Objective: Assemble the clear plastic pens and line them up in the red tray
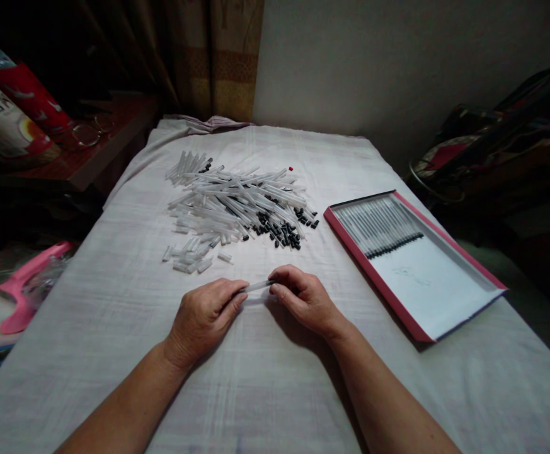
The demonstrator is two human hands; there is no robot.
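Observation:
Between my two hands a slim translucent pen barrel (257,287) is held level over the cloth. My left hand (207,315) pinches its left end, and my right hand (307,299) pinches the other end, where something dark shows at the fingertips. Just beyond lies a loose pile of clear plastic tubes (237,195). Small black caps (279,228) are heaped at the pile's right front. Short clear pieces (192,257) lie nearer my left hand. To the right, a shallow pink-edged box (378,287) holds a row of pens with black ends (381,227).
A pale checked cloth (114,302) covers the surface. A tiny red piece (290,169) lies behind the pile. Pink-handled scissors (17,296) are at the left edge. Packages (10,116) and glasses (85,133) stand on a wooden table at the back left.

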